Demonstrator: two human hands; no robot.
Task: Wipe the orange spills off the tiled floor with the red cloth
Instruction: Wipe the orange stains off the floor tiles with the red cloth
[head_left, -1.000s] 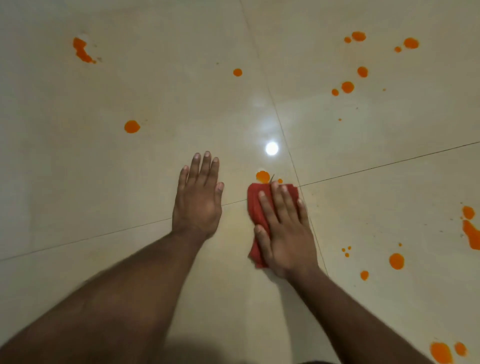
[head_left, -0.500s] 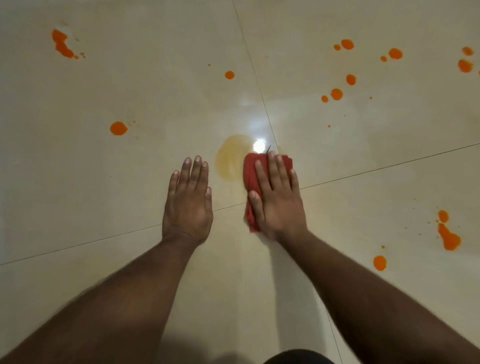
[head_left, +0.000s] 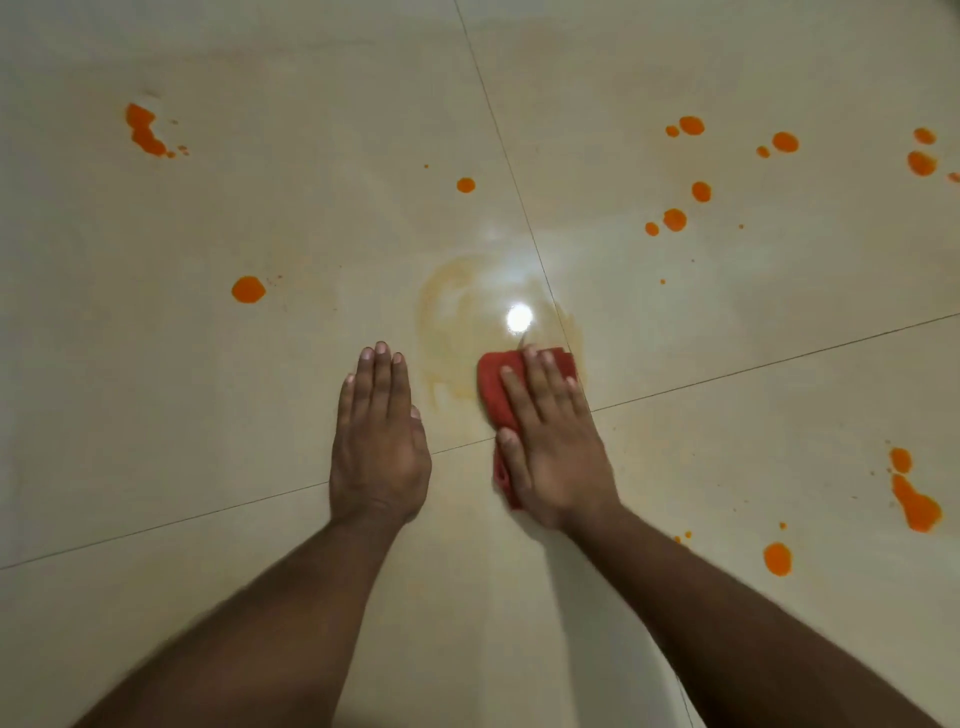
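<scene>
1. Tiled floor: pale glossy tiles whose grout lines cross near the centre of the frame; a bright light reflection sits just above the cloth.
2. Right hand: lies flat, palm down, fingers straight and slightly spread, pressing on the red cloth at the centre of the frame.
3. Red cloth: bunched under the right hand, on the floor beside the grout crossing; its edges show past the fingertips and along the thumb side.
4. Left hand: rests flat on the bare tile just left of the cloth, fingers straight and close together, holding nothing.
5. Smear: a faint orange haze on the tile, just above and left of the cloth.
6. Orange spills: a streak at upper left; a round drop at mid left; a small drop at upper centre; a cluster of drops at upper right; a long blot and a round drop at lower right.
</scene>
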